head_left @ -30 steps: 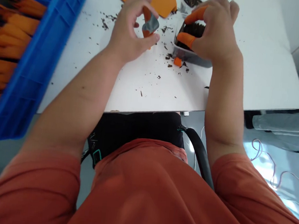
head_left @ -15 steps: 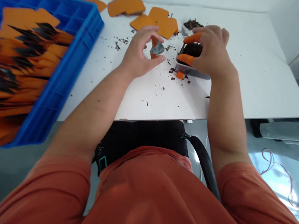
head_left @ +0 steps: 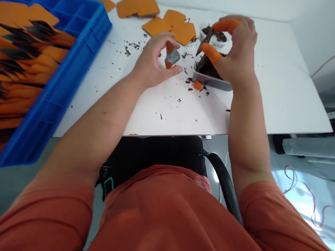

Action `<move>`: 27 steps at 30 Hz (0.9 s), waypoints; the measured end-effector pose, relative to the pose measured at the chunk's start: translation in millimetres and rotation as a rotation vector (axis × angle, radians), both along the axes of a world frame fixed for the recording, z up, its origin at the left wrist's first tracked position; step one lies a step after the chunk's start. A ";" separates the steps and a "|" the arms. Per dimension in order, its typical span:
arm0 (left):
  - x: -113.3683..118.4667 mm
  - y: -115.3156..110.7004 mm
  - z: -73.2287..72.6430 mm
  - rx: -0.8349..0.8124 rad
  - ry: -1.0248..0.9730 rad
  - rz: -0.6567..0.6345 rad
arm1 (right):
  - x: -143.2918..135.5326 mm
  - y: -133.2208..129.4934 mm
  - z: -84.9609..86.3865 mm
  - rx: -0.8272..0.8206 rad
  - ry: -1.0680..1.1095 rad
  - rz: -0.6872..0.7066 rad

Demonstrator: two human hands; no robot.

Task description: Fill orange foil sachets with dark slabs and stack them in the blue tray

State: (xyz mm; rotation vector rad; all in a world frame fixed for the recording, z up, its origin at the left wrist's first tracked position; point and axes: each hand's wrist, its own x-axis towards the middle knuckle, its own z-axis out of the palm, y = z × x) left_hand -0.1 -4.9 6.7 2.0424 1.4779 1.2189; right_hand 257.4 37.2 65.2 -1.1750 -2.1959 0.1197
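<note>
My left hand [head_left: 150, 62] is curled round a small orange pouch [head_left: 172, 58], whose mouth stands open and shows a silver-grey lining. Orange finger cots cover the thumb and forefinger of my right hand [head_left: 242, 50]. Between those two fingertips I pinch a dark brown dried strip [head_left: 205, 41], tilted above a clear plastic tub [head_left: 213, 81]. More dark dried pieces [head_left: 210, 69] fill that tub, partly hidden by my right hand. Behind it stands a second clear tub [head_left: 226, 43] with similar brown bits.
Flat orange pouches [head_left: 171, 25] lie in stacks along the back of the white table [head_left: 284, 81]. A blue crate [head_left: 82, 54] at the left holds many orange pouches [head_left: 29, 53] with dark openings. Brown crumbs and an orange scrap [head_left: 198, 85] are scattered near the tub.
My right hand has risen out of the front tub and now holds a dark strip between thumb and forefinger. My left hand keeps the pouch in nearly the same place.
</note>
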 end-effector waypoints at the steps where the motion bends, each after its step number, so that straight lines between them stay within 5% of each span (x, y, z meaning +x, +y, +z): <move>1: -0.8 1.4 -1.4 -0.012 0.002 -0.002 | -0.8 -1.2 2.0 0.008 -0.016 0.001; 7: -3.9 5.8 -7.7 -0.066 -0.007 0.009 | -17.1 -20.9 5.0 0.111 -0.011 0.091; 20: -2.6 10.5 -9.7 -0.090 -0.047 0.021 | -28.3 -31.3 3.2 0.006 -0.102 0.179; 27: -1.8 3.5 -8.6 -0.115 -0.039 -0.022 | -30.7 -31.8 0.9 -0.044 -0.162 0.096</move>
